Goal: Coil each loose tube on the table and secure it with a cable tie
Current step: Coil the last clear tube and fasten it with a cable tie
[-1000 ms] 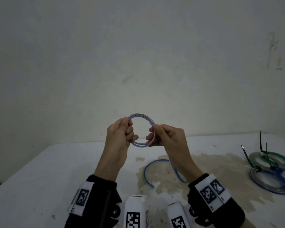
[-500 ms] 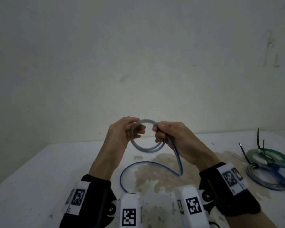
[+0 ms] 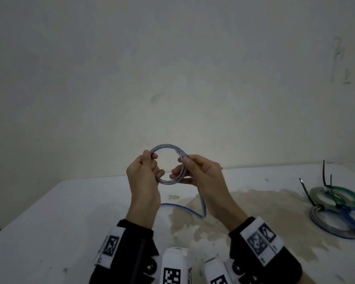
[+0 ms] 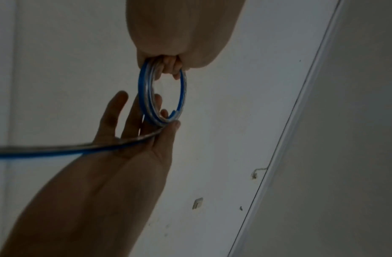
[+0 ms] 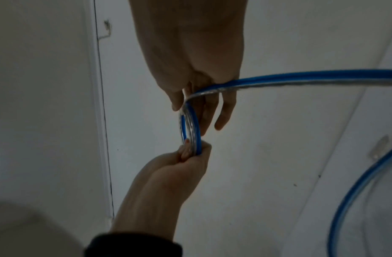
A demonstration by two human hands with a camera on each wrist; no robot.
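A clear tube with a blue stripe is wound into a small coil point(image 3: 166, 146) that I hold up above the table point(image 3: 49, 232). My left hand point(image 3: 153, 161) grips the coil's left side, fingers curled round the loops point(image 4: 163, 97). My right hand point(image 3: 181, 168) pinches the right side between thumb and fingers. From the right hand the loose tail point(image 3: 202, 206) drops to the table and runs left behind my left wrist. In the right wrist view the tail point(image 5: 311, 78) passes under my right hand's fingers point(image 5: 225, 111) into the coil point(image 5: 191, 125).
At the table's right lie tied coils: a green one point(image 3: 348, 194) and a grey and blue one point(image 3: 334, 230), with black cable tie ends point(image 3: 324, 173) sticking up. A brown stain point(image 3: 244, 210) marks the table's middle. A plain wall stands close behind.
My right hand has swung round the coil from its top to its right side and laid on more tube. The tail on the table is shorter and closer in. The left hand kept its grip.
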